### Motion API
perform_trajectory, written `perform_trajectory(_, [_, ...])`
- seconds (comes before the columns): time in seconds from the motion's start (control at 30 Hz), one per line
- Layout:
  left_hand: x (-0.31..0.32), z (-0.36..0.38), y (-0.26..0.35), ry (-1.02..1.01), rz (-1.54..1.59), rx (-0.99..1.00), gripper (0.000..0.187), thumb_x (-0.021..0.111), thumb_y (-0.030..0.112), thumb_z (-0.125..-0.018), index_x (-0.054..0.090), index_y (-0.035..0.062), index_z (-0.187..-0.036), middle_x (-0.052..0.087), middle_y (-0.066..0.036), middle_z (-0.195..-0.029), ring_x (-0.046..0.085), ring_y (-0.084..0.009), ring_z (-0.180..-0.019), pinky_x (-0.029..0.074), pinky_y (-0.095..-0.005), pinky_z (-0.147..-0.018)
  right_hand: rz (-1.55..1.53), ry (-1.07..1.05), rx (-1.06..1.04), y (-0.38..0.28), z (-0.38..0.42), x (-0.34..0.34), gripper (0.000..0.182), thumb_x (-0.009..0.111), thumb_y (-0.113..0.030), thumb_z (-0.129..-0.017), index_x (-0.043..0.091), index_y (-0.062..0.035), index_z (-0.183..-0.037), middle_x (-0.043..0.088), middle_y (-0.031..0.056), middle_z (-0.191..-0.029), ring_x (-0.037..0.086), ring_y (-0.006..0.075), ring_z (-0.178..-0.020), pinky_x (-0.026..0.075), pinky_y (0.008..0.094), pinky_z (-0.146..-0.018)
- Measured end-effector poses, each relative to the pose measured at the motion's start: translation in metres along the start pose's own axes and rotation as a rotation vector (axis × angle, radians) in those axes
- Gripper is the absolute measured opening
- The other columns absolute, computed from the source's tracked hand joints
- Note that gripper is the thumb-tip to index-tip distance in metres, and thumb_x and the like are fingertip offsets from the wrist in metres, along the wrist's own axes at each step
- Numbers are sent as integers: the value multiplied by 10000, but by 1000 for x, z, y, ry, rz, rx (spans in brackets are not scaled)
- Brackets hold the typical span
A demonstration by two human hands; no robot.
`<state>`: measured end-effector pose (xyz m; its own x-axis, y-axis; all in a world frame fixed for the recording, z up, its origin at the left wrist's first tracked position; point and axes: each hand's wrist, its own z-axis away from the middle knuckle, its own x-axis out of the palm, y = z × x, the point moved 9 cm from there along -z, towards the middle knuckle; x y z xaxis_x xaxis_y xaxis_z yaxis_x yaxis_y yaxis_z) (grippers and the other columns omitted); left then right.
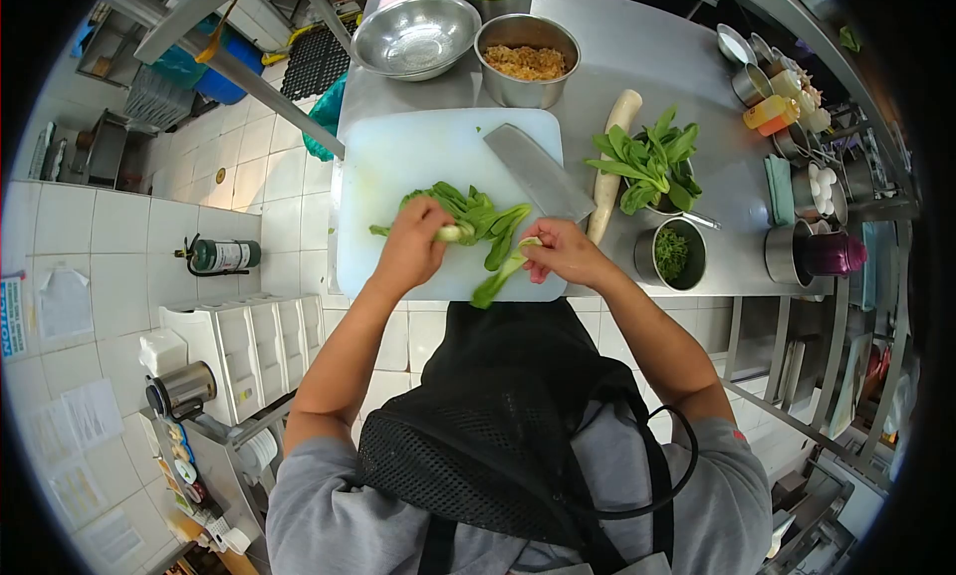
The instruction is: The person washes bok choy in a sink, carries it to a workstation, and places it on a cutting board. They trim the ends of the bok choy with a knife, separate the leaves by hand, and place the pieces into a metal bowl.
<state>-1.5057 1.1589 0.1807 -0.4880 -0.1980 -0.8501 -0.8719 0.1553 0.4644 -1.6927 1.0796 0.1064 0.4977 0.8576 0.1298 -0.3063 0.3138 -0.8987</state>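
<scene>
Over the white cutting board (398,152), my left hand (413,238) is closed around the pale stem end of a bunch of bok choy (488,220), its green leaves spread to the right. My right hand (560,251) pinches a single bok choy leaf (506,276) by its pale stalk, the green tip hanging toward the board's front edge. A cleaver (538,172) lies flat on the board's right side, beyond my right hand. Part of the bunch is hidden behind my left fingers.
Right of the board lie a white radish (612,162), more leafy greens (655,162) and a pot of chopped herbs (672,254). At the back stand a metal bowl (416,37) and a pot of brown food (526,63). Bottles (772,114) line the right edge.
</scene>
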Motion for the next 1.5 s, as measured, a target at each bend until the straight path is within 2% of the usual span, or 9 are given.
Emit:
perform_trajectory(0.1, [-40, -8, 15, 202, 233, 22, 210, 694, 3, -833, 606, 32, -1022, 623, -123, -976, 614, -315, -889, 495, -377, -805, -241, 57, 28, -9, -4, 27, 184, 616, -78, -980, 555, 19, -1123, 687, 170, -883, 700, 227, -688, 589, 331, -616])
perform_trajectory(0.53, [6, 21, 3, -214, 534, -508, 161, 690, 71, -918, 658, 17, -1067, 707, -104, -987, 644, -162, -838, 510, -307, -747, -2, 42, -195, -36, -13, 58, 182, 667, -125, -953, 593, -45, -1099, 645, 36, -743, 585, 92, -575, 481, 262, -514])
perform_trajectory(0.73, [-23, 21, -15, 122, 1180, -427, 106, 585, 106, -1000, 575, 42, -1083, 699, -144, -1160, 639, -244, -1107, 451, -392, -1026, -136, 95, -145, -25, -13, 39, 128, 618, -100, -955, 586, -44, -1066, 633, 63, -713, 604, 118, -552, 505, 271, -495])
perform_trajectory(0.93, [-105, 30, -37, 499, 1689, -209, 189, 617, 112, -977, 553, 44, -1141, 642, -93, -961, 618, -248, -947, 488, -399, -902, -88, 143, -76, -12, -10, 28, 126, 605, -97, -963, 558, -33, -1061, 634, 77, -732, 614, 135, -559, 533, 283, -514])
perform_trajectory(1.03, [-61, 21, -1, -56, 560, -406, 544, 878, 164, -743, 583, 51, -1186, 600, -62, -1024, 573, -196, -907, 485, -324, -814, -163, 42, -91, -15, -15, 50, 190, 630, -149, -975, 542, -37, -1100, 645, 90, -777, 634, 147, -613, 545, 294, -553])
perform_trajectory(1.13, [-3, 15, 36, -219, 273, -168, 508, 863, 220, -713, 576, 55, -1098, 611, -182, -1001, 596, -438, -923, 479, -493, -824, -127, -92, -185, -28, -14, 73, 282, 648, -215, -984, 523, -45, -1171, 656, 94, -828, 657, 158, -702, 548, 320, -612])
perform_trajectory(1.23, [-3, 19, 5, -204, 154, -187, 359, 769, 104, -748, 567, 52, -1040, 622, -174, -926, 596, -428, -902, 469, -511, -785, 122, -85, -145, -35, -7, 58, 372, 642, -195, -975, 496, -59, -1289, 672, 113, -965, 663, 226, -882, 530, 392, -751])
perform_trajectory(1.3, [-32, 11, -5, -100, -86, -147, 285, 658, -8, -716, 571, 72, -975, 636, -124, -852, 597, -371, -857, 435, -452, -837, 964, 522, -596, -71, 12, 14, 462, 657, -99, -918, 467, -86, -1338, 652, 128, -1094, 622, 312, -1014, 524, 424, -866])
perform_trajectory(1.5, [-17, -15, -2, 53, -327, 69, 359, 656, -44, -704, 601, 95, -1030, 662, -78, -913, 608, -277, -960, 390, -437, -945, 1357, 399, -573, -57, 1, 14, 293, 712, -107, -838, 623, -44, -1110, 653, 141, -1088, 603, 369, -1028, 506, 465, -862])
